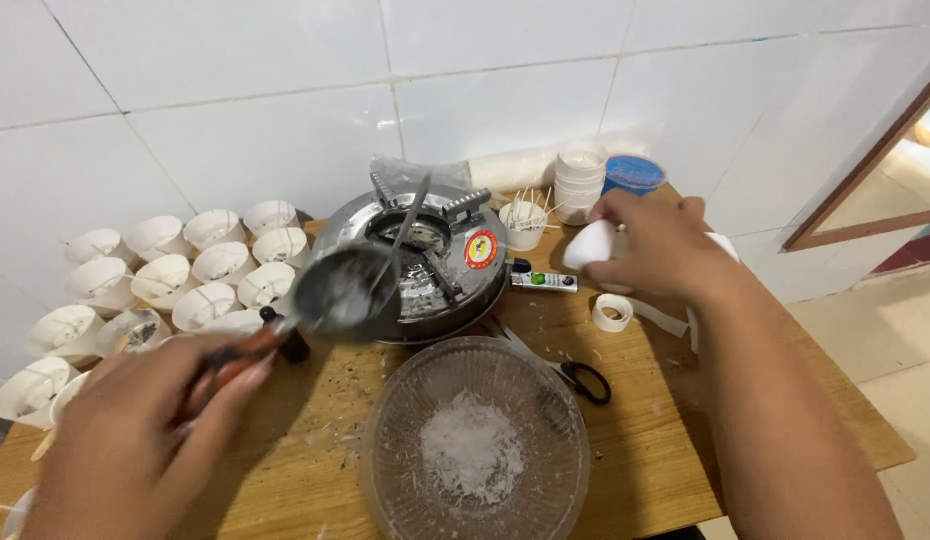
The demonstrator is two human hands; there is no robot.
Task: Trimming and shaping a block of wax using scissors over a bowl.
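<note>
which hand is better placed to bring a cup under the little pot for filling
Right. The right hand already grips a white cup beside the burner; the left hand is busy holding the small pot.

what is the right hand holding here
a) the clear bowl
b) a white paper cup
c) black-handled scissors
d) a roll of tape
b: the right hand is closed around a white paper cup above the wooden table, while the scissors and the tape roll lie on the table untouched.
</note>
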